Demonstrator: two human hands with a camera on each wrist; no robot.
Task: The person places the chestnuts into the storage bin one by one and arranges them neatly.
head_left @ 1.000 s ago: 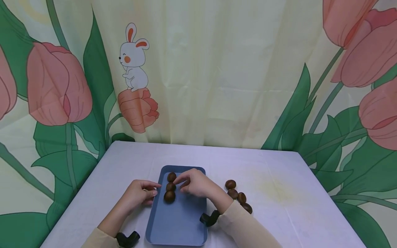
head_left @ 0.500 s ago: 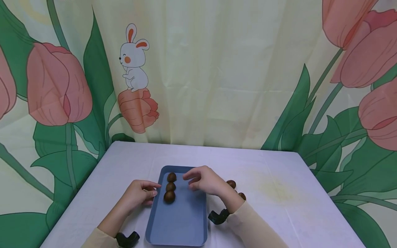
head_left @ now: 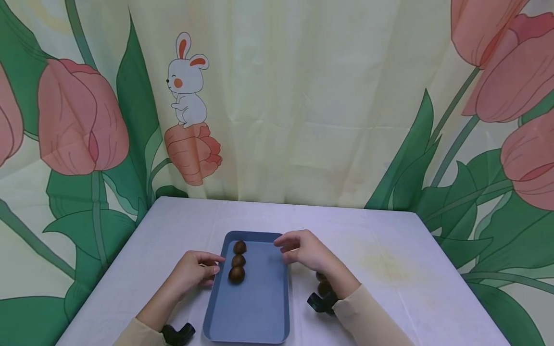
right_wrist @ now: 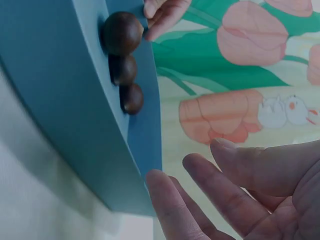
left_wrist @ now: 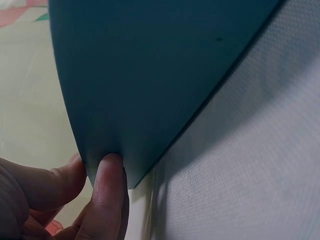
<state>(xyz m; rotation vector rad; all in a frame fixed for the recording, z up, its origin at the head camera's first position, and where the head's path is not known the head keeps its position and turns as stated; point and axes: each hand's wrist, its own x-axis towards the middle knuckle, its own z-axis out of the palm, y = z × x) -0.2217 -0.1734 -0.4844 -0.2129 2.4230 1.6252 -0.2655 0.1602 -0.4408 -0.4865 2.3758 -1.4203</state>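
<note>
A blue tray (head_left: pixel 251 307) stands on the table, with three dark brown chestnuts (head_left: pixel 236 275) in a line along its left side. My left hand (head_left: pixel 195 270) is at the tray's left rim; in the left wrist view its fingertips touch the outer wall. Over the tray's far right corner is my right hand (head_left: pixel 305 249), fingers loosely bent and apart, nothing between them. The right wrist view shows these fingers (right_wrist: pixel 165 195) close by the tray's end, with the chestnut row beyond. More chestnuts (head_left: pixel 323 287) lie right of the tray, partly hidden behind my right wrist.
A white cloth covers the table (head_left: pixel 402 288), with a faint yellowish stain at right. Behind its far edge hangs a curtain (head_left: pixel 303 120) printed with tulips and a rabbit. A black device (head_left: pixel 322 302) sits at my right wrist, another (head_left: pixel 178 334) at my left.
My right hand has moved away from the chestnut row, rightward to the tray's right rim. Its forearm now covers more of the chestnuts on the table. The left hand and tray are still.
</note>
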